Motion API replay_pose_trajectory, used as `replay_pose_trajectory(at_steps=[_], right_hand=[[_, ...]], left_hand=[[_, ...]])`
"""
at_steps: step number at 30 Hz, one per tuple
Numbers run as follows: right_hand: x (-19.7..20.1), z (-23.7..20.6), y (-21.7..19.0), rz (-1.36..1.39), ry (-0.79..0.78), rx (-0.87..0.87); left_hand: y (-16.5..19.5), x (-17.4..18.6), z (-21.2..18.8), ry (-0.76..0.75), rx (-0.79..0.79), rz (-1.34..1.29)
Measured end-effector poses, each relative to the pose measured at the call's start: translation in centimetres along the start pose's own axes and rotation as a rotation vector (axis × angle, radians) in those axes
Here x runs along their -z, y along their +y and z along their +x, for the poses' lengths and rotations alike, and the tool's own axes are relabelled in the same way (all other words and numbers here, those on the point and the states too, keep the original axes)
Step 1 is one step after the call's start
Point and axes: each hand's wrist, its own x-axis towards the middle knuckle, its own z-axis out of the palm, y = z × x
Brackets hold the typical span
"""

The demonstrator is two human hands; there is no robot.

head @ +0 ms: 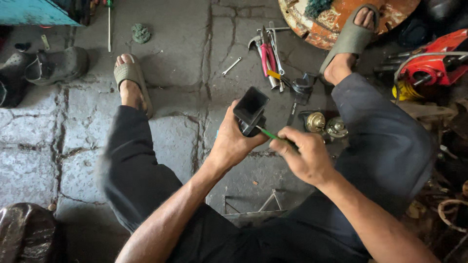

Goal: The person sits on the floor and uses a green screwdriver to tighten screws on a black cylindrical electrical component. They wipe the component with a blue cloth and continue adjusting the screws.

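On your far left, a dark shoe (56,65) sits on the stone floor (180,73). Your left hand (233,142) is wrapped tight around a black box-shaped part (251,111), holding it up over the floor between your knees. Your right hand (306,156) is closed around a thin green tool (271,135), and its tip touches the black part. Past your hands lie pliers (267,57) and two round brass pieces (325,125). A red machine (431,65) is at the far right.
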Motion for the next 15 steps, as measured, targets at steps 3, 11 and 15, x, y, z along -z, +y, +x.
replay_pose_trajectory(at_steps=[3, 11, 15], right_hand=[[-0.72, -0.12, -0.24, -0.226, 0.106, 0.224], [-1.15, -0.83, 0.42, -0.202, -0.058, -0.104], [-0.56, -0.88, 0.18, 0.033, -0.143, -0.26]], left_hand=[[0.18, 0.06, -0.05, 0.001, -0.014, 0.024], [0.57, -0.17, -0.58, 0.004, -0.121, 0.139], [0.82, -0.01, -0.87, -0.003, -0.125, 0.185]])
